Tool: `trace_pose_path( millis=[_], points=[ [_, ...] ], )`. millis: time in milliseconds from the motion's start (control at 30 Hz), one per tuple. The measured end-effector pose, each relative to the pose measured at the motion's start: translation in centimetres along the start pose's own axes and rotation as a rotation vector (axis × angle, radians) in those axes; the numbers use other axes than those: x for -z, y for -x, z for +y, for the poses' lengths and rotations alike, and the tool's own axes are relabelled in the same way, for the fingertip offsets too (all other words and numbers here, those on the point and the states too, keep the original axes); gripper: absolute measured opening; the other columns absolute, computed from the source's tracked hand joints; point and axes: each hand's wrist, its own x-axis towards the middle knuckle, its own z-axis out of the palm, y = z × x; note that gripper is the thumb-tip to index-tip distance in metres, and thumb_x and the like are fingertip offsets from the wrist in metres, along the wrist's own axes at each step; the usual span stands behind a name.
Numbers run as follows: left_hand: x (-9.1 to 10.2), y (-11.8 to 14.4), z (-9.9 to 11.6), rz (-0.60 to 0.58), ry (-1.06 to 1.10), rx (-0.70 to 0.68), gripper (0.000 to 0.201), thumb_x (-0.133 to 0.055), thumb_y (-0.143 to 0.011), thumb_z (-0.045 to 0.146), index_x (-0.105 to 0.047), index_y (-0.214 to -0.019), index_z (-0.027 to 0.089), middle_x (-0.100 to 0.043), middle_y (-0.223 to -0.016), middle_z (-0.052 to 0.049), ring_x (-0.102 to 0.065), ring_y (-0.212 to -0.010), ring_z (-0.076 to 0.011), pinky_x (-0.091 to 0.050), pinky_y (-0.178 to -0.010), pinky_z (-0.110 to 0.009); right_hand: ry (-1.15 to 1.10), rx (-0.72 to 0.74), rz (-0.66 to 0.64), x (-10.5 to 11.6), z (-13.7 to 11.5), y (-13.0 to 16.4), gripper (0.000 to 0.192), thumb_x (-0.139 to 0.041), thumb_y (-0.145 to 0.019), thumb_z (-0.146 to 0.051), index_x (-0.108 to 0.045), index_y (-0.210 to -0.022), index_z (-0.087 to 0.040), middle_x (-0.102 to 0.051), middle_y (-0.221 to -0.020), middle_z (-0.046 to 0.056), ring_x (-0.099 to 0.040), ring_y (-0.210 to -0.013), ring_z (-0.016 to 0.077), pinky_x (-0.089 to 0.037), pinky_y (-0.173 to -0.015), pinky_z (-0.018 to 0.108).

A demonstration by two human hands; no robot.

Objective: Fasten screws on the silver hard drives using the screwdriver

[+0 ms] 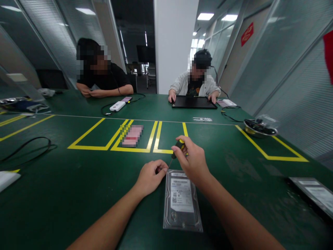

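At frame centre | I'm gripping the screwdriver [178, 147] in my right hand [194, 158], angling it toward the hard drive [182, 198] | my left hand [151, 178] is likely steadying; its pinch I can't tell

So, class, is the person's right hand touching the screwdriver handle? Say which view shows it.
Touching. The head view shows it: the right hand is wrapped around the dark-and-yellow screwdriver handle.
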Motion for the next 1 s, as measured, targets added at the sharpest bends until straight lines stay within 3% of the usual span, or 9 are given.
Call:
trace_pose_path(
  millis=[467, 800, 1000],
  points=[
    [-0.1, 0.1, -0.3, -0.008, 0.089, -0.024, 0.007, -0.059, -0.083, 0.022, -0.065, -0.086, 0.019, -0.066, -0.077, 0.001, -0.059, -0.071, -0.0157, -0.041, -0.065, -0.025, 0.11, 0.052, -0.042, 1.0, -2.2, -0.1, 0.029, -0.052, -0.095, -0.032, -0.064, -0.114, -0.014, -0.064, -0.09, 0.008, -0.057, -0.077, 0.0167, -0.045, -0.074, 0.031],
    [0.3, 0.8, 0.7, -0.015, -0.048, -0.021, 0.024, -0.072, -0.077, 0.036, -0.062, -0.092, 0.02, -0.066, -0.089, -0.001, -0.057, -0.082, -0.02, -0.04, -0.071, -0.029, 0.118, 0.011, -0.026, 2.1, -3.3, -0.8, 0.021, -0.061, -0.087, -0.024, -0.065, -0.105, -0.014, -0.064, -0.087, 0.006, -0.056, -0.073, 0.0159, -0.045, -0.072, 0.03],
    [0.0, 0.8, 0.3, -0.009, -0.053, -0.024, 0.027, -0.074, -0.074, 0.034, -0.06, -0.092, 0.021, -0.065, -0.092, -0.001, -0.057, -0.084, -0.0206, -0.041, -0.073, -0.03, 0.13, 0.057, -0.104, 2.5, -3.5, -1.2, 0.008, -0.06, -0.085, -0.021, -0.061, -0.092, -0.017, -0.062, -0.081, 0.003, -0.054, -0.074, 0.0158, -0.04, -0.07, 0.029]
  ],
)
